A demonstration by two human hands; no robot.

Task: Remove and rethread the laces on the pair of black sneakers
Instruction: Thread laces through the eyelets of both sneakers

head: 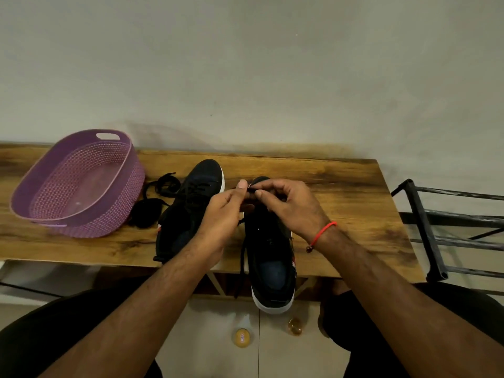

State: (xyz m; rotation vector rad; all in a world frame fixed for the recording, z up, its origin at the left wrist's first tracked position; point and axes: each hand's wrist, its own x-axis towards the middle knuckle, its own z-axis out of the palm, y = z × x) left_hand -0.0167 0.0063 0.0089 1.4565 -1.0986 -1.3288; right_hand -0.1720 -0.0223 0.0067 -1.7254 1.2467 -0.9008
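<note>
While both hands' fingers (252, 192) pinch it, lace (242, 257) dangles below

Surfaces: wood, plastic, cloth, metal showing.
Counter (327, 173) is showing grained, slightly glossy wood; basket (49, 170) is looking like perforated purple plastic; sneakers (188, 208) are showing matt black cloth, white smooth soles; rack (420, 222) is showing dull black metal.

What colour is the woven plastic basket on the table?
Purple; the woven plastic basket shows best in the head view.
</note>
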